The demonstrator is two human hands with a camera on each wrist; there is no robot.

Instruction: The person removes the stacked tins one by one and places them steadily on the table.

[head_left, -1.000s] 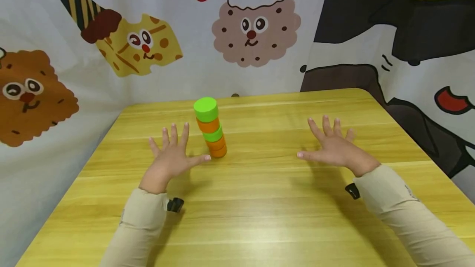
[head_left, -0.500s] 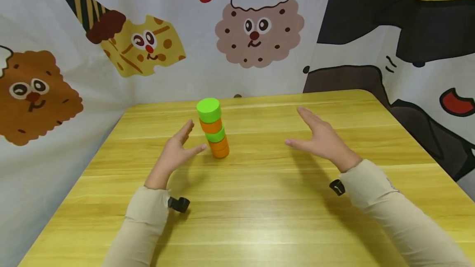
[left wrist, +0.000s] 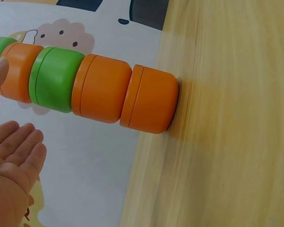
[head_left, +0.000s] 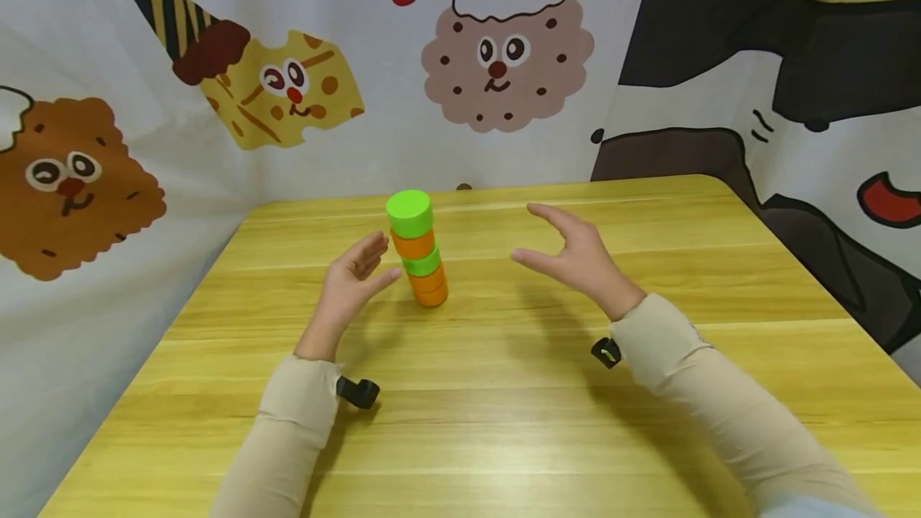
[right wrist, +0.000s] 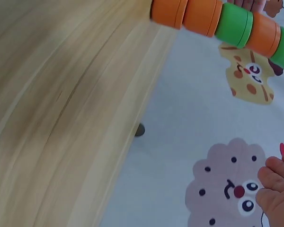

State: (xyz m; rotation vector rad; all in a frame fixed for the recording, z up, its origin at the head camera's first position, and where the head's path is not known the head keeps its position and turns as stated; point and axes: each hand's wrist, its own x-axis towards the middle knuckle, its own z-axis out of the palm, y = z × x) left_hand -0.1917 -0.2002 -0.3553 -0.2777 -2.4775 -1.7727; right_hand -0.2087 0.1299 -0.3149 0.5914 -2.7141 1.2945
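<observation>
A stack of several round orange and green containers (head_left: 423,264) stands upright on the wooden table in the head view, a green one on top. In the left wrist view the same tower shows sideways, with two orange pieces (left wrist: 149,99) at its base. My left hand (head_left: 347,286) is just left of the tower, fingers relaxed and thumb apart, holding nothing. Whether it touches the tower I cannot tell. My right hand (head_left: 576,258) hovers to the right of the tower, thumb and fingers spread apart around nothing. Only its fingers (right wrist: 277,175) show at the right wrist view's edge.
The wooden table (head_left: 460,422) reaches back to a white curtain (head_left: 388,134) printed with cartoon snacks. A small black camera (head_left: 358,392) sits at the left cuff, another black camera (head_left: 607,352) at the right cuff.
Both hands turned from spread, palm-down to palms facing inward. My right hand moved left toward the tower, and the left came closer to its side. The tower stayed put.
</observation>
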